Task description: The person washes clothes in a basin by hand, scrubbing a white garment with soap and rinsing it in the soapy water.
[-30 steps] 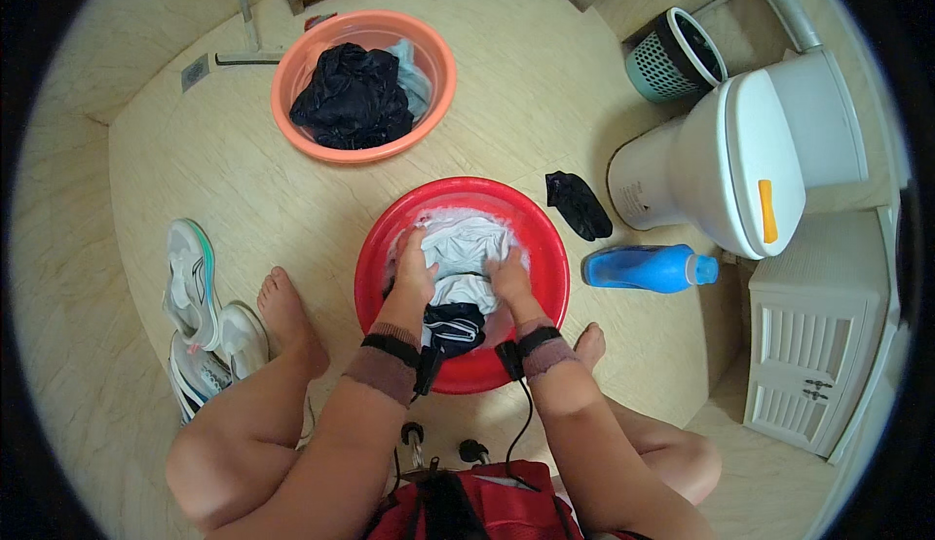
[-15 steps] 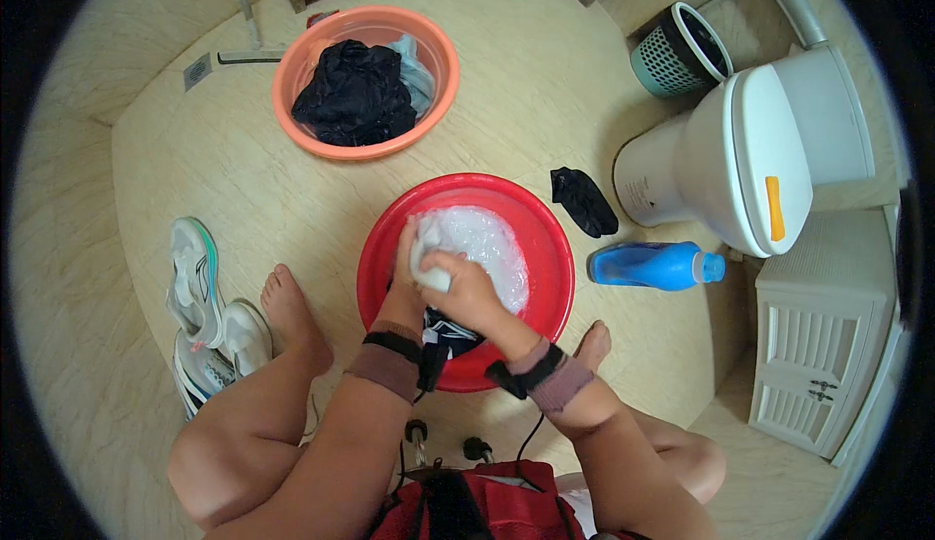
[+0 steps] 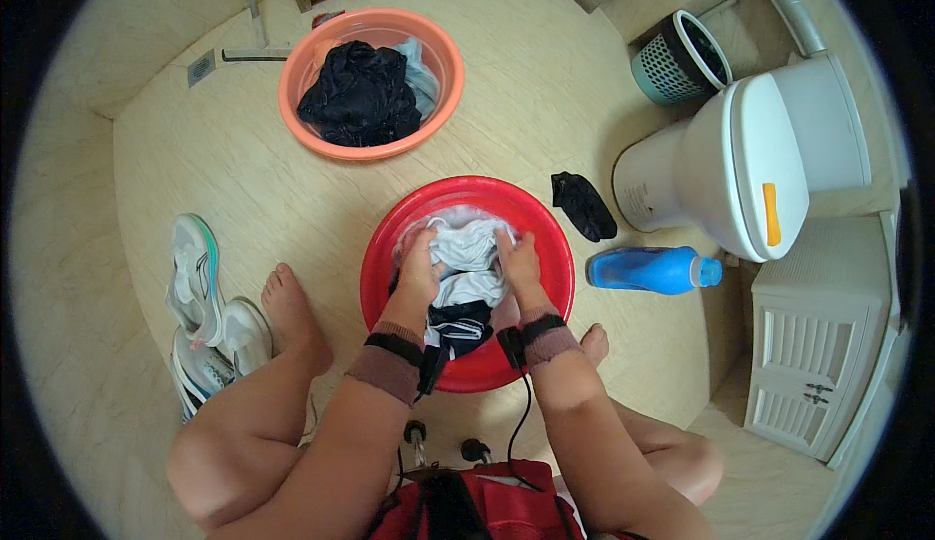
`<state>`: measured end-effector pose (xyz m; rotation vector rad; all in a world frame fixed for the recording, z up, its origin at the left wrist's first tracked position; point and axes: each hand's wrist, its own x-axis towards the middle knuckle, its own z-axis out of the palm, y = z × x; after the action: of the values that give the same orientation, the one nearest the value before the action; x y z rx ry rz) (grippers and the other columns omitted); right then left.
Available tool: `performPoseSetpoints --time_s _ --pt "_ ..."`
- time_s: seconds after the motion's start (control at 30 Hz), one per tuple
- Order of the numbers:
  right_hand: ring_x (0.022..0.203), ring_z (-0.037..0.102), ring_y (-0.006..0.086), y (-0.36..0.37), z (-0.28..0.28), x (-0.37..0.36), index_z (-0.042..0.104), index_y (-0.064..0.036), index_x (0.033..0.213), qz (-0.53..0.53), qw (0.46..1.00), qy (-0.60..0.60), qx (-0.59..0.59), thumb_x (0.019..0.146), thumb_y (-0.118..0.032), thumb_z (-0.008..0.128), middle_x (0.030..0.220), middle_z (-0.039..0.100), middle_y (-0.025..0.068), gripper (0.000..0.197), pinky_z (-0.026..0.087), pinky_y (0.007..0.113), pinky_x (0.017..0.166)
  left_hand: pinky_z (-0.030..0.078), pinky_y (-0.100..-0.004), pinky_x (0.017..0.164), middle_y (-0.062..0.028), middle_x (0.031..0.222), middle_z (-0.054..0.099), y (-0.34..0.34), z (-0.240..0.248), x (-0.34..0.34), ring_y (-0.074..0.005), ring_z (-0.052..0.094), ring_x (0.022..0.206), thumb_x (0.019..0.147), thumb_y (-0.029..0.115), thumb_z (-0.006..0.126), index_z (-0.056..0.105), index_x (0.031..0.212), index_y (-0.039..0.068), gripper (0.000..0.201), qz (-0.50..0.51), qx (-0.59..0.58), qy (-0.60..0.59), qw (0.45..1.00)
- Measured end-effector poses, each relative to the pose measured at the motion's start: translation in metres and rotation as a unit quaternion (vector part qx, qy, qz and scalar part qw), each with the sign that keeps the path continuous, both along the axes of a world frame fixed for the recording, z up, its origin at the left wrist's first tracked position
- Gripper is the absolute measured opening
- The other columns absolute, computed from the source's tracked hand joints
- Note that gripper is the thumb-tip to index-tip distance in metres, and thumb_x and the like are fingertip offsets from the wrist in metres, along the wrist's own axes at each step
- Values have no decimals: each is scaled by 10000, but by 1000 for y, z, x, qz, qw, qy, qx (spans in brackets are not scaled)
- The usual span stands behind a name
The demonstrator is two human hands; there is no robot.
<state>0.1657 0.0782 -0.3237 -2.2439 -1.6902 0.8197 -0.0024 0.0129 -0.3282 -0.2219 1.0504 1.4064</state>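
Both my hands are inside the red basin (image 3: pixel 553 267), at either side of a wet, bunched white cloth (image 3: pixel 464 245). My left hand (image 3: pixel 417 269) is curled on the cloth's left edge. On the opposite edge my right hand (image 3: pixel 519 262) grips it, its thumb side up and some fingers hidden under the fabric. White suds show around the cloth. Nearer to me in the basin lies a dark cloth with white stripes (image 3: pixel 460 328), partly covered by the white one.
An orange basin (image 3: pixel 452 73) holding dark and pale blue clothes (image 3: pixel 360 92) stands beyond. Right of the red basin lie a black sock-like cloth (image 3: pixel 584 207) and a blue bottle (image 3: pixel 643 269), near a toilet (image 3: pixel 769 170) and white cabinet (image 3: pixel 818 335). Shoes (image 3: pixel 200 282) are at left.
My hands were together, squeezing the bunched white cloth above the suds. Now they are apart, with the right hand moved rightward and the cloth spread between them, covering much of the suds.
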Motion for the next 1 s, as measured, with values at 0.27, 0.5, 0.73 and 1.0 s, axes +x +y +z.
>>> performPoseSetpoints --time_s 0.27,0.5,0.73,1.0 --pt "907 643 381 -15 -23 -8 297 11 1341 75 979 -134 -136 815 -194 591 1031 625 276 637 500 432 799 354 -513 989 -26 1226 531 -12 -34 3 -210 444 1198 891 349 531 522 1221 196 364 19 -27 -42 999" --pt "814 645 237 -45 48 -67 602 -78 1026 296 927 228 20 746 -133 715 960 650 117 307 499 312 787 486 -462 889 -74 1105 611 -3 -26 -6 -263 595 982 922 468 469 554 1183 117 446 27 129 -190 973" --pt "803 655 371 -77 95 -93 646 -127 946 345 928 122 72 783 -319 700 879 673 190 258 520 434 726 501 -451 868 -91 1103 620 -21 -49 9 -256 597 1017 918 479 466 579 1155 127 439 -15 165 -264 950" --pt "990 626 384 6 8 -17 551 -89 1222 -27 999 -18 -43 817 -453 629 1094 645 213 550 471 451 892 380 -493 1015 -121 1281 551 3 -10 6 -278 529 1172 934 348 468 523 1252 112 400 10 21 -125 992"
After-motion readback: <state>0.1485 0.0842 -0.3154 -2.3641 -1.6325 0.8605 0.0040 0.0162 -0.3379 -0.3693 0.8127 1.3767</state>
